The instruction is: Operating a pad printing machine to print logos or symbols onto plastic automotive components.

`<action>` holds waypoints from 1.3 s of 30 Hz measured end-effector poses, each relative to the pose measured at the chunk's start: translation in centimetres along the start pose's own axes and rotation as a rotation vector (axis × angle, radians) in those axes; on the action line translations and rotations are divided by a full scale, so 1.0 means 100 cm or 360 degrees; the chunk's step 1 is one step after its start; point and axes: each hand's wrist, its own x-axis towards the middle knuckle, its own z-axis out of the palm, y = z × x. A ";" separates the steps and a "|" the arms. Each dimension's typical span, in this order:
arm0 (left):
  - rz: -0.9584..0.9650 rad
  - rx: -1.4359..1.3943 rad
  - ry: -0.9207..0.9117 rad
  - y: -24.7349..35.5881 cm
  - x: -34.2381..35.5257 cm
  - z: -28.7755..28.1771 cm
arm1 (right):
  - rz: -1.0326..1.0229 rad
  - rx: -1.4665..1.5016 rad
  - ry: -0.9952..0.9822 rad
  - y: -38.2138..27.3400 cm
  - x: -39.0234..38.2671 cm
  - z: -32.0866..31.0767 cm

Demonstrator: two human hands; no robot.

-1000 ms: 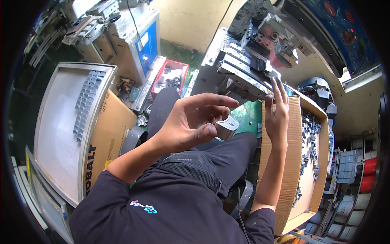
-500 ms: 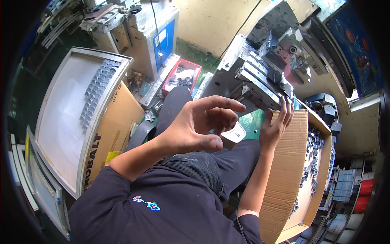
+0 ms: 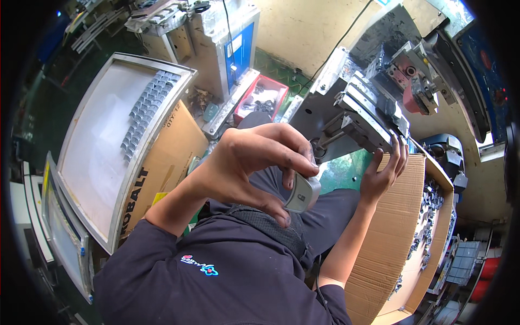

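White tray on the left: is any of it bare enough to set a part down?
Yes: the white tray is bare left of its column of grey parts. The cardboard box is bare beside its crowded right edge.

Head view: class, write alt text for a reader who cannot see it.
A seated person's left hand pinches a small grey plastic part while the right hand reaches up to a metal machine. A tray of grey parts lies left, a cardboard box right.
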 end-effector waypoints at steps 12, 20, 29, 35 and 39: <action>0.0177 0.0728 0.0195 0.010 -0.007 0.025 | -0.0052 -0.0007 0.0099 0.004 -0.001 0.006; 0.0094 0.1092 0.0131 0.026 -0.014 0.015 | -0.0077 -0.0037 0.0133 0.005 -0.002 0.010; -0.0129 0.0481 0.0140 0.016 -0.030 0.011 | -0.0069 0.0004 0.0172 0.005 -0.002 0.014; -0.0297 0.0144 0.0150 0.009 -0.039 0.016 | -0.0106 0.0033 0.0236 0.007 0.000 0.016; -0.0332 0.0146 0.0124 0.012 -0.041 0.018 | -0.0141 0.0039 0.0286 0.007 0.001 0.020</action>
